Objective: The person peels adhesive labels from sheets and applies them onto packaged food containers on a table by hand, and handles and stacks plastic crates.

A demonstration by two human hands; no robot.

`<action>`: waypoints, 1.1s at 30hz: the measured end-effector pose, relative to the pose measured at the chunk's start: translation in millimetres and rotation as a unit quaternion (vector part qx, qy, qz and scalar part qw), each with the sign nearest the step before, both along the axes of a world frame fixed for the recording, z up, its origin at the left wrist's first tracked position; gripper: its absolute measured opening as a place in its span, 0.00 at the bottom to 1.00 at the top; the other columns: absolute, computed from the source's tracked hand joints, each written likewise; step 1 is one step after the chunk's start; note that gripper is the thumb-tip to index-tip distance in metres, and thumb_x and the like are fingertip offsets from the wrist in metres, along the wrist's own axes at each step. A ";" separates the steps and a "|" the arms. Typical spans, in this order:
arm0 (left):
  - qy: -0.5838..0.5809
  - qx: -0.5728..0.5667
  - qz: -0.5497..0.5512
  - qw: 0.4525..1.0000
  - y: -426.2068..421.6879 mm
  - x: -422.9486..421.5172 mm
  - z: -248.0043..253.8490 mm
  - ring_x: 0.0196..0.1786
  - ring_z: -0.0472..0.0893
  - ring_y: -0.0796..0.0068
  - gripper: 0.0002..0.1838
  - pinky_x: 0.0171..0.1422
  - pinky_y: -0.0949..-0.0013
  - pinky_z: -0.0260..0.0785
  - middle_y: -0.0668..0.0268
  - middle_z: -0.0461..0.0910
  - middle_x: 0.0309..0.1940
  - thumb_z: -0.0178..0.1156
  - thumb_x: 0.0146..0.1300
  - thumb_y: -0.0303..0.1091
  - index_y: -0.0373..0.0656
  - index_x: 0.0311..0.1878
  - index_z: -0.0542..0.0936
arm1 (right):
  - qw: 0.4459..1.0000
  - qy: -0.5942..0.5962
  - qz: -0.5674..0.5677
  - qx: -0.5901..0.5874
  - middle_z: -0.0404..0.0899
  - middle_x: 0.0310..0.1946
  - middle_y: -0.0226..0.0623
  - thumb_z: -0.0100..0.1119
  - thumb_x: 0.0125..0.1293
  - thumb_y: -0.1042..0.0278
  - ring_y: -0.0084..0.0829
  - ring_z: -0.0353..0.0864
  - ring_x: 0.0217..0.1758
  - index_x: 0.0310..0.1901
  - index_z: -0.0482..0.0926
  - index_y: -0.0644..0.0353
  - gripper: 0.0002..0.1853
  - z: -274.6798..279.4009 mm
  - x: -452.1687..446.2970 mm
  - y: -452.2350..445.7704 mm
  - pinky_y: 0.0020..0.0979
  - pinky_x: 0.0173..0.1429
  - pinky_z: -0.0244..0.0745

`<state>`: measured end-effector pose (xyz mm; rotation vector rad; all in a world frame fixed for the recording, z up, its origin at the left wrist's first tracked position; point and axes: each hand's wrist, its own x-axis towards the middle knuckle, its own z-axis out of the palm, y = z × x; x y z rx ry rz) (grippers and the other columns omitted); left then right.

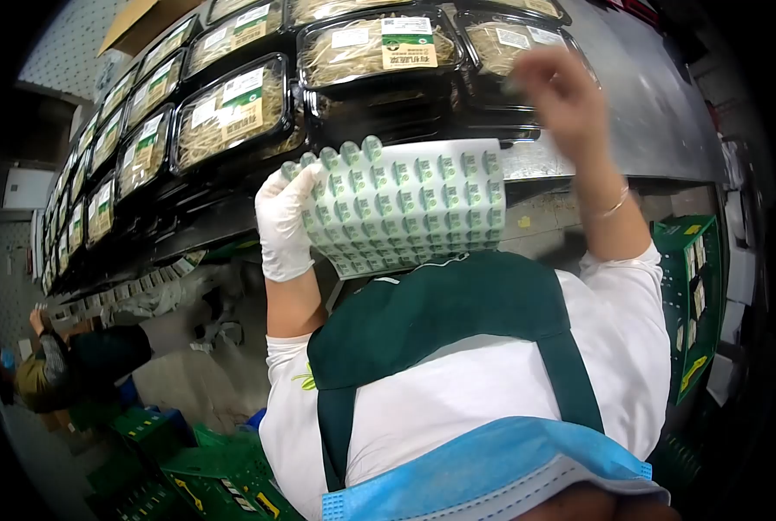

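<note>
My left hand (288, 221), in a white glove, grips the left edge of a sheet of stickers (405, 204). Rows of small green and white oval stickers cover the sheet, and several of them stick out at its top left edge by my fingers. My bare right hand (566, 100) is raised over the right end of the sheet, in front of a black tray with a clear lid (501, 43). Its fingers are curled together and blurred; a small pale spot shows at the fingertips, too smeared to name. Another lidded tray of pale strands (379, 52) bears a white and green label.
Stacked lidded trays (232, 113) run along the metal table (648, 95) to the far left. Green crates stand at the right (687, 295) and lower left (223, 482). Another person (67, 365) is at the far left. A cardboard box (141, 26) sits behind the trays.
</note>
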<state>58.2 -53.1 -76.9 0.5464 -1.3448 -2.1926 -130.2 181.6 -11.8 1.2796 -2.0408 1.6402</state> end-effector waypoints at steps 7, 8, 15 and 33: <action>-0.019 -0.017 0.068 0.997 -13.3 28.8 -20.3 0.29 0.78 0.81 0.02 0.36 0.78 0.69 0.67 0.80 0.28 0.58 0.53 0.20 0.36 0.31 0.79 | 0.988 -0.153 -0.007 0.011 0.62 0.54 0.48 0.58 0.49 0.79 0.36 0.69 0.52 0.63 0.52 0.61 0.39 0.3 -67.8 12.4 0.35 0.51 0.71; -0.030 -0.017 0.070 0.997 -11.5 32.2 -17.7 0.29 0.78 0.80 0.02 0.36 0.78 0.69 0.67 0.80 0.28 0.58 0.54 0.20 0.36 0.30 0.79 | 0.993 -0.071 -0.068 0.060 0.59 0.56 0.50 0.58 0.50 0.78 0.40 0.67 0.56 0.64 0.50 0.61 0.40 1.1 -63.4 10.5 0.37 0.55 0.69; 0.001 -0.034 0.157 0.987 6.9 52.4 -18.1 0.30 0.78 0.78 0.03 0.37 0.77 0.70 0.64 0.80 0.30 0.58 0.53 0.20 0.35 0.32 0.79 | 0.906 0.208 -0.268 0.254 0.60 0.56 0.57 0.58 0.47 0.75 0.53 0.60 0.60 0.63 0.50 0.62 0.41 -7.9 -80.5 48.9 0.40 0.63 0.57; 0.033 -0.039 0.255 0.966 46.4 81.1 -6.1 0.35 0.79 0.72 0.05 0.43 0.70 0.73 0.62 0.80 0.31 0.56 0.54 0.17 0.39 0.30 0.77 | 0.821 0.244 -0.400 0.325 0.71 0.46 0.53 0.62 0.44 0.59 0.45 0.70 0.51 0.57 0.63 0.59 0.35 21.0 -292.9 55.6 0.38 0.54 0.66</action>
